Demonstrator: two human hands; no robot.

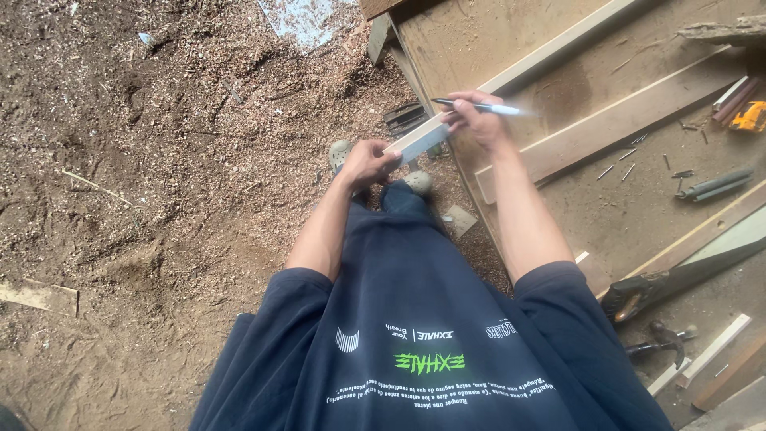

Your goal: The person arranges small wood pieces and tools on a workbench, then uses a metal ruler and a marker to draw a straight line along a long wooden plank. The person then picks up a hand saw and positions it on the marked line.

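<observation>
Dark navy shirt (415, 335) fills the foreground. Beyond it, the left hand (369, 162) clamps one end of a short pale wooden block (416, 139), steadying it in mid-air beside the workbench (638, 199), while the right hand (477, 118) pinches a slim pen (479, 105) over its far end.

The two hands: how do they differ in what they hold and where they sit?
The left hand grips the near end of a short pale wood piece; the right hand steadies its far end while pinching a pen. The left hand sits lower, over the sawdust floor; the right hand is beside the workbench. Both are bare and touch the same piece.
</observation>
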